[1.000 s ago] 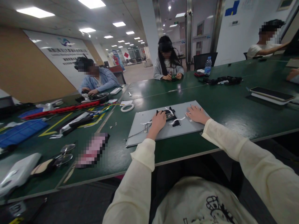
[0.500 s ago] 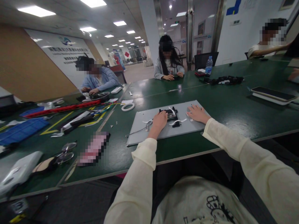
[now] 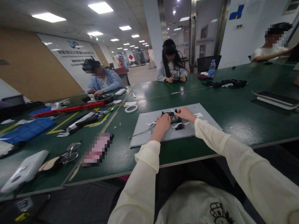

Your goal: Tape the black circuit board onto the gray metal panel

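Observation:
A black device frame with a circuit board in it lies on a light grey panel. My left hand is closed on the device's left end, fingers bent over its edge. At the device's upper right, my right hand has its thumb and fingers pinched on a thin white strip; the exact contact is small and partly hidden. Another white strip curls out by the lower part. A grey cable runs left from under my left hand. A white piece lies on the panel, right of my right hand.
A roll of white tape and a small wrench lie beyond the panel. To the left are a pink phone, glasses and a blue tray. A phone on a white box sits at right. Co-workers sit across the table.
My right hand has moved left, from the panel's right side to the device, and its spread fingers have closed at the strip. The left hand stays on the device. The view has shifted slightly.

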Demonstrator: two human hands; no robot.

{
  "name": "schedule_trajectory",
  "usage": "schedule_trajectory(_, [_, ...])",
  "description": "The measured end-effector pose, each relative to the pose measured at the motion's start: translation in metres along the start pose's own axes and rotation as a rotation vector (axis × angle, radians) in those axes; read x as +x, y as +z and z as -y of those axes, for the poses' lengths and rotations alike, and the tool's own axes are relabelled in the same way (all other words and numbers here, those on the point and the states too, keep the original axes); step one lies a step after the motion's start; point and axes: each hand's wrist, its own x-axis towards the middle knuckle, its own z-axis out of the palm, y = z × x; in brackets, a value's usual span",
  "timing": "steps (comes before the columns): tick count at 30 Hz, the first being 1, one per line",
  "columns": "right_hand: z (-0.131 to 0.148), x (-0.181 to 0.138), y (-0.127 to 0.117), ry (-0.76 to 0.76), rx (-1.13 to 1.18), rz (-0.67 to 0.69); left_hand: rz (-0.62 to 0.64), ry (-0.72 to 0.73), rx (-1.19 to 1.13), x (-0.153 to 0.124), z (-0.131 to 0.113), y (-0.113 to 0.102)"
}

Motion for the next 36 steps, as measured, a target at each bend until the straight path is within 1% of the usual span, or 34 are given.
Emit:
schedule_trajectory(3, [-0.004,-0.001,0.008,0.008,0.025,-0.044,-0.008,0.01,-0.008,-0.001,0.001,0.001])
schedule_trajectory(6, [-0.008,-0.002,0.006,-0.014,0.083,-0.048,-0.007,0.009,-0.008,-0.002,0.0,0.0])
schedule_trajectory(9, [-0.007,-0.003,0.004,0.01,0.141,-0.038,0.001,-0.008,-0.009,-0.003,-0.002,-0.002])
schedule_trajectory(12, [-0.004,-0.004,0.005,0.017,0.158,-0.073,-0.001,-0.016,-0.021,-0.004,-0.004,-0.003])
schedule_trajectory(14, [-0.001,-0.005,0.006,-0.005,0.128,-0.087,-0.002,-0.017,-0.023,-0.004,-0.003,-0.003])
schedule_trajectory(17, [0.002,-0.005,0.008,-0.033,0.061,-0.066,-0.003,-0.009,-0.029,-0.003,-0.002,-0.001])
schedule_trajectory(22, [0.007,-0.006,0.003,-0.011,0.03,-0.044,-0.021,0.009,-0.052,-0.002,0.0,0.001])
schedule_trajectory(27, [0.009,-0.012,-0.004,-0.001,0.013,-0.054,0.001,-0.004,-0.057,-0.002,-0.001,-0.001])
schedule_trajectory(36, [0.016,-0.014,-0.01,0.021,-0.13,-0.128,-0.005,-0.004,0.006,-0.004,-0.004,-0.003])
